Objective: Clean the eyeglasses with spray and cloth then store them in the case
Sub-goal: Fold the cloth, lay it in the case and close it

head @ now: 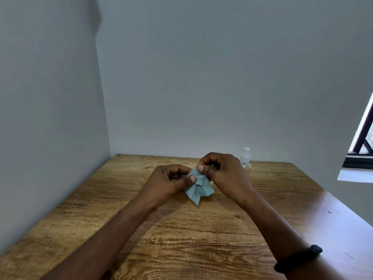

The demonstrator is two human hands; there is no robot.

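Observation:
Above the middle of the wooden table point(201, 235), both hands meet around a light blue cloth point(198, 190). My left hand point(167, 184) pinches the bunched cloth between thumb and fingers. My right hand point(224, 172) presses its thumb on the cloth's top and closes around something dark, most likely the eyeglasses, which are almost wholly hidden by fingers and cloth. A clear spray bottle point(245, 158) with a white nozzle stands upright behind my right hand, near the back wall. No case is in view.
Grey walls close off the table at the left and back. A window frame point(361, 142) shows at the right. The table's right edge runs diagonally toward me. A dark band sits on my right wrist point(298, 259).

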